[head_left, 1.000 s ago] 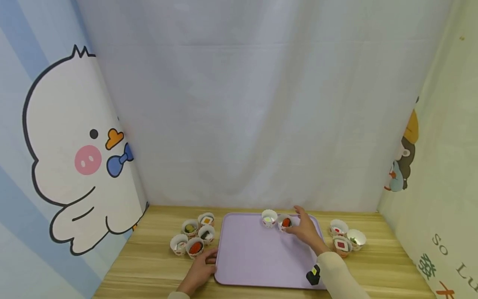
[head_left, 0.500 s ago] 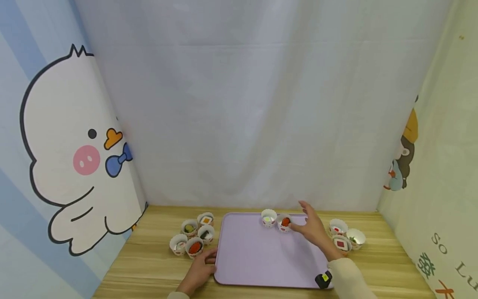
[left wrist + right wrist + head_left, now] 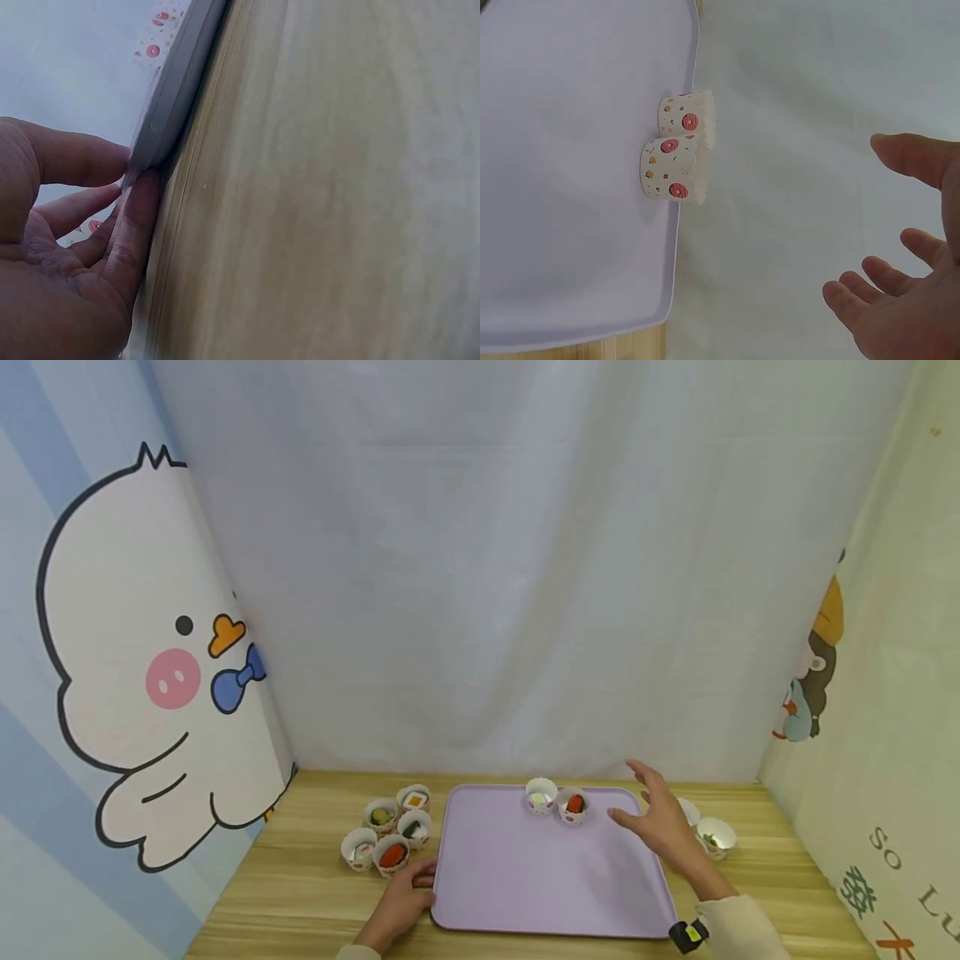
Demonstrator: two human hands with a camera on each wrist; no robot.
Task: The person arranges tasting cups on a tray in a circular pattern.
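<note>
A flat lilac tray [image 3: 547, 881] lies on the wooden table, with two paper cups near its far edge. One cup [image 3: 541, 797] has a pale yellow-green piece inside; the cup beside it [image 3: 573, 807] holds an orange-red topped piece that looks like sushi. In the head view my left hand [image 3: 403, 897] is at the tray's left edge. The left wrist view shows its thumb and fingers pinching the tray rim [image 3: 176, 90]. My right hand [image 3: 663, 827] is raised over the tray's right side, fingers spread and holding nothing, apart from both cups [image 3: 671, 169].
Left of the tray stands a cluster of several paper cups [image 3: 360, 849] with small sushi-like pieces inside. To the right, more cups [image 3: 716, 837] are partly hidden behind my right hand. A pale curtain [image 3: 480, 610] hangs behind the table [image 3: 285, 868].
My right hand has let go of the cup with the orange-red piece and drawn back to the right. The cup stays on the tray. My left hand keeps its place.
</note>
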